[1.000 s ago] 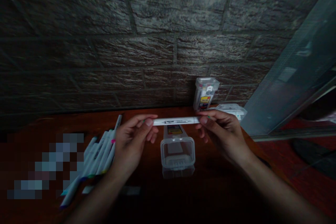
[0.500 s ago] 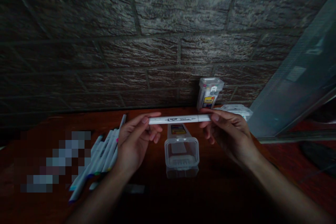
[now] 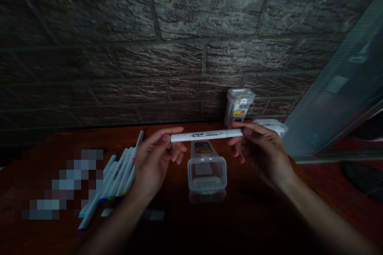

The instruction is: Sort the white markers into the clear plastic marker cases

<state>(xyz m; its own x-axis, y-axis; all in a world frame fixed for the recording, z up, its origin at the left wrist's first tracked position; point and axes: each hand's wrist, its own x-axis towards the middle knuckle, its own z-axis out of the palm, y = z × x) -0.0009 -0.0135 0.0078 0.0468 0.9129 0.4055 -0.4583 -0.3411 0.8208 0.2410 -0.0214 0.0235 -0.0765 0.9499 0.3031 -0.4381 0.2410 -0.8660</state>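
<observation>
A white marker pen [image 3: 206,135] with dark printing is held level between my two hands, above a see-through plastic case [image 3: 207,173]. My left hand [image 3: 155,159] pinches its left end between thumb and fingers. The right end sits in the grip of my right hand [image 3: 261,143]. Below the marker, the case lies on its side with its mouth toward me and a yellow and black label farther back. To the left, partly behind my left wrist, is a loose pile of white markers [image 3: 115,177] with coloured ends.
Against the brick wall [image 3: 179,59] stands an upright clear case [image 3: 239,105] holding markers. A clear plastic lid or box [image 3: 271,125] rests behind my right hand. The brown table [image 3: 179,231] carries everything; a pixelated patch hides part of its left side. A pale panel [image 3: 335,75] rises at right.
The marker has shifted slightly to the right and turned a little, so a green tip shows at its left end. Both hands keep their hold; the other things stay put.
</observation>
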